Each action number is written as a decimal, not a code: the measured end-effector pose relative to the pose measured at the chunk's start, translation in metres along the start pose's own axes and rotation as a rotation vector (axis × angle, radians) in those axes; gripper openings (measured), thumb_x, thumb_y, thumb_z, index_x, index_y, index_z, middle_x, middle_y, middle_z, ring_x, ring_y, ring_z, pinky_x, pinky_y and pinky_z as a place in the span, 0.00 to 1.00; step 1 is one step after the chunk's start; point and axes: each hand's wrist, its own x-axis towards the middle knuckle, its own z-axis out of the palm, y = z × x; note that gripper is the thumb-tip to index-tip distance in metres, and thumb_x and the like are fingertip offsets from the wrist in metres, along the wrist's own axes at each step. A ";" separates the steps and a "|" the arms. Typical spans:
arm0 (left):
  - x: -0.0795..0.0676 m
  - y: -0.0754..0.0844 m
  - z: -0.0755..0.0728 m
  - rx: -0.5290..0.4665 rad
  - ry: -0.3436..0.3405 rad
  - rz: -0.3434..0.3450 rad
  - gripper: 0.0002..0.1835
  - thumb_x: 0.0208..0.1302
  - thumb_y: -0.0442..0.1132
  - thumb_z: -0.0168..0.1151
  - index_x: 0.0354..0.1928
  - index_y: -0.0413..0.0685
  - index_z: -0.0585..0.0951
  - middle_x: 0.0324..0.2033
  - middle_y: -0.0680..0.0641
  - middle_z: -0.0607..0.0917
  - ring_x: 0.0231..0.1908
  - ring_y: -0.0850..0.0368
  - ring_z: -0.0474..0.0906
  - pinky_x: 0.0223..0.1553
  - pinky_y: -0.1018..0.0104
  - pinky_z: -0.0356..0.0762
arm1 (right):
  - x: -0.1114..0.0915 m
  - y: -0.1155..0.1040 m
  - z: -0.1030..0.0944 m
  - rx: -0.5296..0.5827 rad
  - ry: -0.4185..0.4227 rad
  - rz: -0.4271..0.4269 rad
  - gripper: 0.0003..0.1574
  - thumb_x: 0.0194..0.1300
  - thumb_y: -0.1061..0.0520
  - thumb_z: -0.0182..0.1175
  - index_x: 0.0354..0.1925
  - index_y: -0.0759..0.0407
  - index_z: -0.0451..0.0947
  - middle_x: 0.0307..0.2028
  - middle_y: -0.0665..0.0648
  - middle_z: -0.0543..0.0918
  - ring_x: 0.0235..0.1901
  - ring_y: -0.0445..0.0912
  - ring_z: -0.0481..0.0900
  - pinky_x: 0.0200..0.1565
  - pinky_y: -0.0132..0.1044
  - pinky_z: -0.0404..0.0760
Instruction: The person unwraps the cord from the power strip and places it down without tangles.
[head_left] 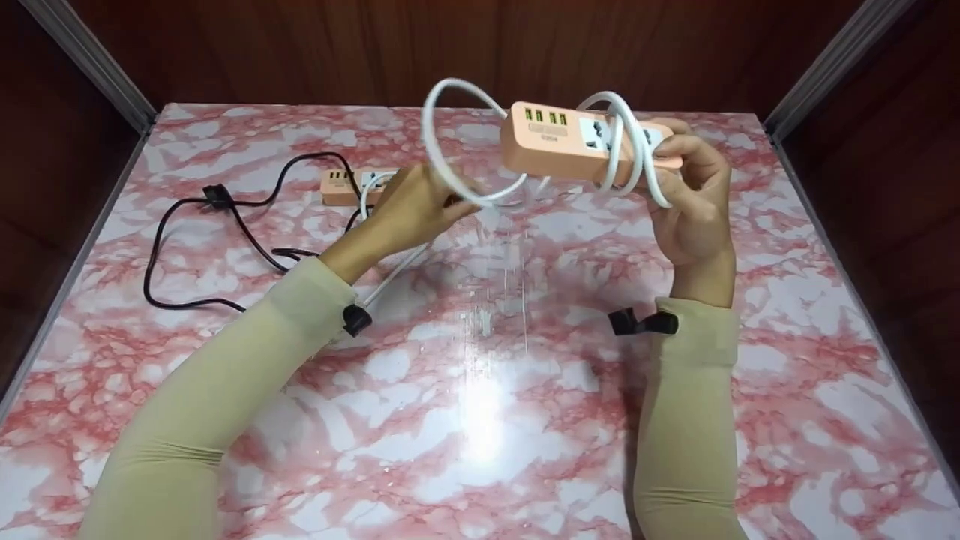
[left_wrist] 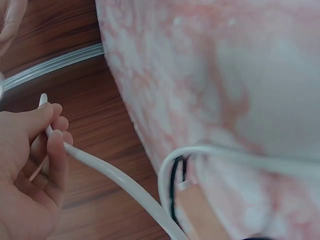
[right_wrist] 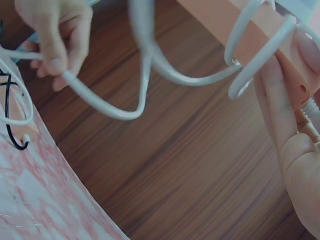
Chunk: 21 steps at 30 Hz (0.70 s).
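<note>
Raised over the back right of the table, a peach-coloured power strip [head_left: 555, 150] is gripped at its right end by my right hand [head_left: 694, 199]. Several turns of its white cord [right_wrist: 105, 105] wrap around the right half of the strip. A free loop of that cord hangs off the left end. My left hand [head_left: 420, 202] pinches the cord between thumb and fingers, left of the raised strip, as the left wrist view also shows. USB ports and white sockets on the strip face up toward the head camera.
A second peach power strip [head_left: 337, 193] lies at the back left, partly hidden behind my left hand. Beside it a black cable [head_left: 156, 255] with a black plug [head_left: 217, 196] sprawls over the marbled table [head_left: 787, 420]. Dark wooden panels [head_left: 337, 52] enclose the back and sides.
</note>
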 end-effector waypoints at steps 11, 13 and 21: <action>0.014 0.010 -0.039 0.102 0.273 0.080 0.09 0.74 0.42 0.69 0.47 0.48 0.93 0.33 0.47 0.89 0.31 0.54 0.79 0.33 0.64 0.69 | -0.001 0.001 0.000 -0.012 0.014 -0.011 0.11 0.54 0.77 0.67 0.38 0.82 0.77 0.53 0.72 0.77 0.50 0.58 0.80 0.44 0.41 0.89; 0.015 0.012 -0.044 0.134 0.344 0.147 0.09 0.74 0.42 0.69 0.45 0.47 0.93 0.31 0.46 0.88 0.30 0.52 0.79 0.33 0.63 0.71 | -0.001 0.000 0.000 -0.010 0.021 -0.011 0.11 0.55 0.78 0.66 0.38 0.82 0.77 0.53 0.72 0.77 0.50 0.58 0.80 0.44 0.42 0.89; 0.017 0.018 -0.061 0.231 0.558 0.349 0.12 0.75 0.45 0.68 0.43 0.44 0.93 0.29 0.44 0.88 0.28 0.48 0.79 0.33 0.56 0.76 | 0.001 -0.002 -0.001 -0.029 0.088 0.005 0.11 0.57 0.77 0.67 0.40 0.81 0.79 0.54 0.72 0.78 0.47 0.58 0.83 0.41 0.44 0.91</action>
